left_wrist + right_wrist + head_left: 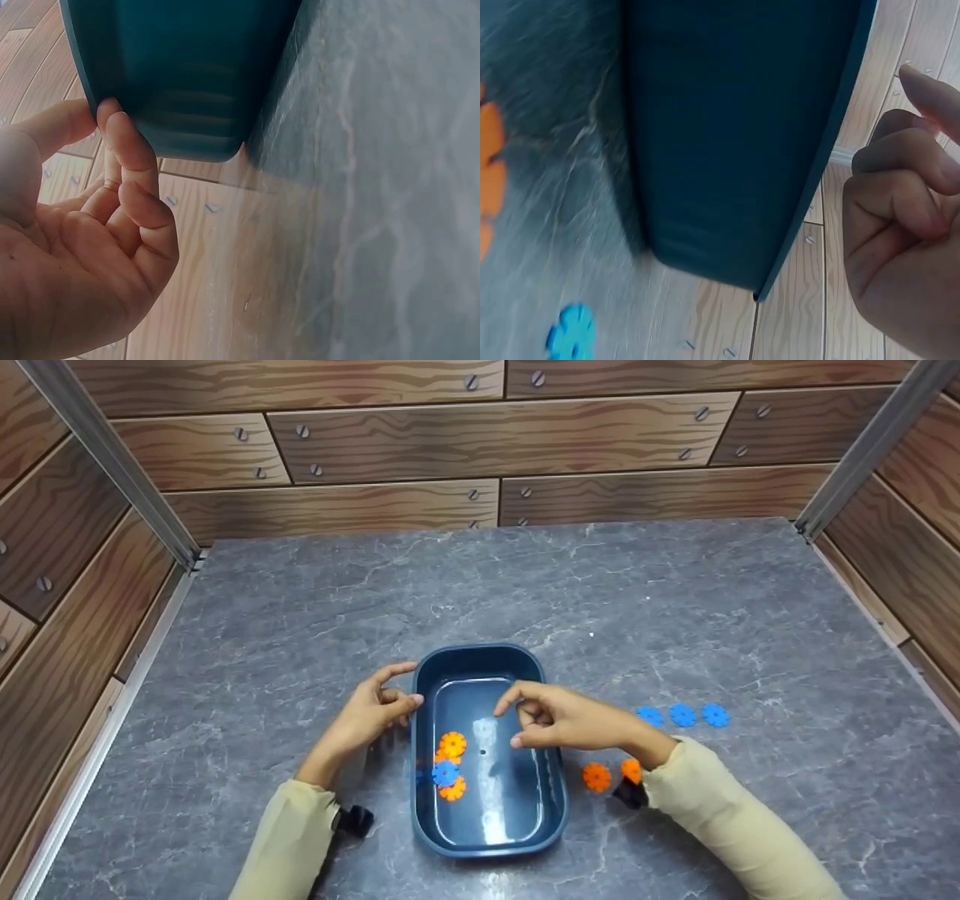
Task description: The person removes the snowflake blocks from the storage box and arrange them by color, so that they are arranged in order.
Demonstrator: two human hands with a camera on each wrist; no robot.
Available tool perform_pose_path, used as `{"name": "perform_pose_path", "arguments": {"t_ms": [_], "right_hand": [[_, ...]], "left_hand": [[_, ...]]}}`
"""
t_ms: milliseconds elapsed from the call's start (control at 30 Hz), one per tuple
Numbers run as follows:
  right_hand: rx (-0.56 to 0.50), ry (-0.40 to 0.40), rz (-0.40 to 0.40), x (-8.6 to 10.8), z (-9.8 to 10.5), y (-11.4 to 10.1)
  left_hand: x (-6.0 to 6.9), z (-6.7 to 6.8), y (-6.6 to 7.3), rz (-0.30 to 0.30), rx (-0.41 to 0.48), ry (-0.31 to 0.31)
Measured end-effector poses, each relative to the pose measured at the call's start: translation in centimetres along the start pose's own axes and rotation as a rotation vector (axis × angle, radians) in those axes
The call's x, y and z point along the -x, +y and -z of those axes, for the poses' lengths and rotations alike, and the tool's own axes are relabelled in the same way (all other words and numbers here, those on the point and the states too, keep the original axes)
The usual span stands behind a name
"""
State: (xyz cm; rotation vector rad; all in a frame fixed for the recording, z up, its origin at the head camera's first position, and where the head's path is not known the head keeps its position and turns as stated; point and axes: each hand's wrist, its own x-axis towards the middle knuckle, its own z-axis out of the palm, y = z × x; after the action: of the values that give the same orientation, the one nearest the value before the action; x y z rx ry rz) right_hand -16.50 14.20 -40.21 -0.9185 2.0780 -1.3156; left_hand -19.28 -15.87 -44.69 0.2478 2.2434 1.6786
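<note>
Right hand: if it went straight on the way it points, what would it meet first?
The right hand would probably meet the left wall of the blue tub first. Its height is unclear; if high enough to clear that, it may meet the left hand instead.

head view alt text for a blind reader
A person's right hand hovers over a dark blue tub holding orange and blue discs; the left hand touches the tub's rim. Similar discs lie on the grey table to the right.
</note>
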Motion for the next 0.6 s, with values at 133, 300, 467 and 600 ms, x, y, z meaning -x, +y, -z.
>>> {"name": "perform_pose_path", "arguments": {"t_ms": [133, 300, 467, 600], "right_hand": [[-0.004, -0.025, -0.004, -0.9, -0.4, -0.1], [0.018, -0.051, -0.037, -2.0, -1.0, -0.1], [0.064, -0.074, -0.06, -2.9, -1.5, 0.0], [0.11, -0.079, -0.073, -3.3, -1.7, 0.1]], "left_hand": [[0.0, 0.0, 0.0, -0.006, -0.008, -0.007], [0.0, 0.1, 0.0, -0.005, -0.003, -0.018], [0.0, 0.1, 0.0, -0.004, 0.0, -0.013], [-0.1, 0.0, 0.0, -0.002, 0.002, -0.002]]}}
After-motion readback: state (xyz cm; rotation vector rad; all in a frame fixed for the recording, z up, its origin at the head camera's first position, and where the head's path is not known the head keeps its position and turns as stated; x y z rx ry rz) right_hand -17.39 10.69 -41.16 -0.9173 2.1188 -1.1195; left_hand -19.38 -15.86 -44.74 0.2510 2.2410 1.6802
